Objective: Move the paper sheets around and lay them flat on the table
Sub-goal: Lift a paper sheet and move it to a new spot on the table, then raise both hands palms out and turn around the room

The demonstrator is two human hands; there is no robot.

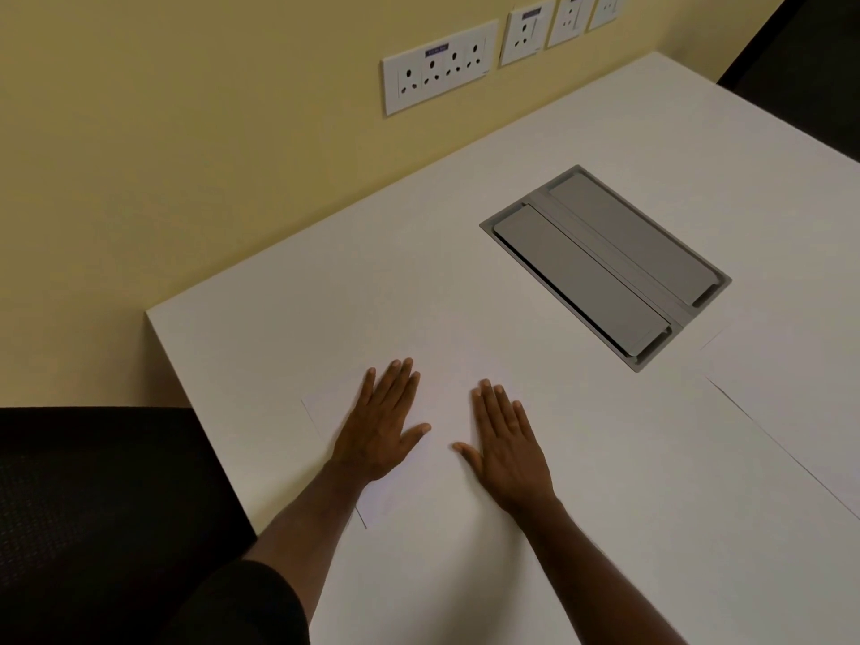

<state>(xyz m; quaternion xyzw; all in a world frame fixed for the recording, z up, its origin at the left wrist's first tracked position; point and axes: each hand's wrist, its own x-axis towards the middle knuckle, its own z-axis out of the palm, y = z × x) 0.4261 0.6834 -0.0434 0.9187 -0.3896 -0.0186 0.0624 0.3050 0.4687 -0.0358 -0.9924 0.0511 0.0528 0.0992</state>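
Right now both hands lie flat, palms down, fingers straight & slightly spread, pressing on a white paper sheet point(442, 412) that lies flat on the white table point(279, 328). Left hand point(384, 425) sits near the sheet's left edge, w/ the sheet's corner showing just left of the wrist; right hand point(505, 444) is beside it, thumbs pointing toward each other w/ a gap of bare paper between. Neither hand pinches or curls round anything.

Beyond the right fingertips, well apart, a grey cable-access box point(605, 267) is sunk into the tabletop, both flap lids closed; contents can't be seen. To the right of the right hand, a second paper sheet point(791, 402) lies flat, its near edge showing as a thin dark line, one corner close to the box.

Past the left hand, the yellow wall point(163, 155) carries a row of white socket plates point(440, 67). Left of the left forearm, off the table edge, a dark chair point(93, 505).
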